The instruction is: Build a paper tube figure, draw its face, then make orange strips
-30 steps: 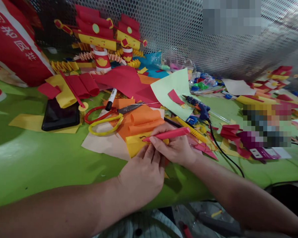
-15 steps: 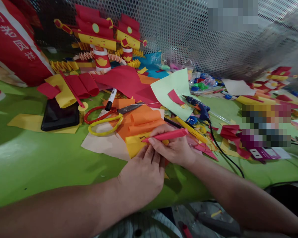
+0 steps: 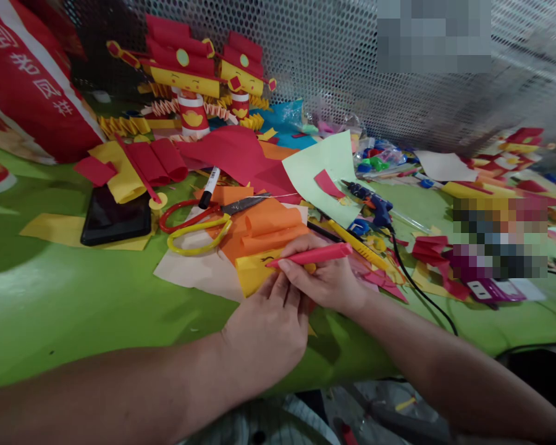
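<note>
My right hand (image 3: 330, 281) grips a red felt-tip pen (image 3: 322, 253), its tip on a yellow paper piece (image 3: 250, 272) that bears a small drawn black curve. Fingers together, my left hand (image 3: 275, 318) holds the yellow piece from the near side; its fingertips are partly hidden behind my right hand. Rolled orange paper (image 3: 275, 225) joins the yellow piece at its far side. Just left lie scissors (image 3: 199, 232) with one red and one yellow handle loop, and a black-and-white marker (image 3: 210, 187) rests beside their blades.
Behind stand two paper figures (image 3: 193, 114) with red hats. A phone (image 3: 115, 216) lies left under paper pieces. To the right are a hot glue gun (image 3: 373, 201) with its cord, a yellow cutter (image 3: 359, 244), pale green paper (image 3: 324, 170) and a purple-and-white box (image 3: 491, 287).
The whole view has shifted slightly, so things appear a little further right and lower. Both hands keep nearly the same pose, the pen still on the yellow paper.
</note>
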Available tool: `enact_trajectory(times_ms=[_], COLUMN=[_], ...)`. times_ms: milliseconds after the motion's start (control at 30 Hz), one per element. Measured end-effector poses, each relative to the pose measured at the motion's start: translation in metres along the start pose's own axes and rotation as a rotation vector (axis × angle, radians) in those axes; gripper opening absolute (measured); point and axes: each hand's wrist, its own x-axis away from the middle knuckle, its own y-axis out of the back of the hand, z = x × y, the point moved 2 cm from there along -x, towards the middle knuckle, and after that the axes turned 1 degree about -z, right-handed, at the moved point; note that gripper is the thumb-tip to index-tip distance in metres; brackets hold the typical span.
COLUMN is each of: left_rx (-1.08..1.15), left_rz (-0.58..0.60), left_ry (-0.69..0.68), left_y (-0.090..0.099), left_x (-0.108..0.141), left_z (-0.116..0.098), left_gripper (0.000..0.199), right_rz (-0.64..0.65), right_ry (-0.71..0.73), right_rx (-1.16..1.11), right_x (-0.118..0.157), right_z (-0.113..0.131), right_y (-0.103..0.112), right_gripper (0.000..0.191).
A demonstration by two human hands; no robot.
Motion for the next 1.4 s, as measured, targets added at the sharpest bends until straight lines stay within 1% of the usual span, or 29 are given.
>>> enact_trajectory(times_ms=[167, 333, 567, 767, 967, 1100, 1233, 1400], left_rx=[-0.007, 0.004, 0.004, 0.006, 0.013, 0.007, -0.005, 0.002], left_rz=[-0.010, 0.016, -0.014, -0.015, 0.009, 0.000, 0.001, 0.013], left_ry=[0.002, 0.002, 0.007, 0.009, 0.001, 0.004, 0.005, 0.001], left_y=[0.0007, 0.0014, 0.0019, 0.0011, 0.0010, 0.0015, 0.0017, 0.0027], left_x=[-0.0004, -0.0004, -0.0028, -0.0021, -0.0004, -0.0013, -0.0021, -0.0018], left_z=[0.0005, 0.0001, 0.0001, 0.0002, 0.0004, 0.0008, 0.0005, 0.0004], left_gripper=[0.038, 0.037, 0.036, 0.035, 0.035, 0.036, 0.036, 0.037], right_rz=[0.012, 0.035, 0.082, 0.083, 0.038, 0.064, 0.103, 0.101], right_ry=[-0.029, -0.022, -0.013, -0.034, -0.041, -0.053, -0.029, -0.021], right_rx=[-0.032, -0.041, -0.047, -0.052, -0.032, -0.047, -0.041, -0.050], right_x=[-0.0001, -0.0009, -0.0010, -0.0020, -0.0003, -0.0007, -0.0015, -0.0015], right_z=[-0.0001, 0.0002, 0.0006, 0.0016, 0.0005, 0.0011, 0.0026, 0.0025], right_y=[0.0006, 0.0015, 0.0016, 0.0017, 0.0016, 0.0013, 0.0018, 0.0026], right_gripper=[0.003, 0.003, 0.004, 0.006, 0.004, 0.003, 0.004, 0.005])
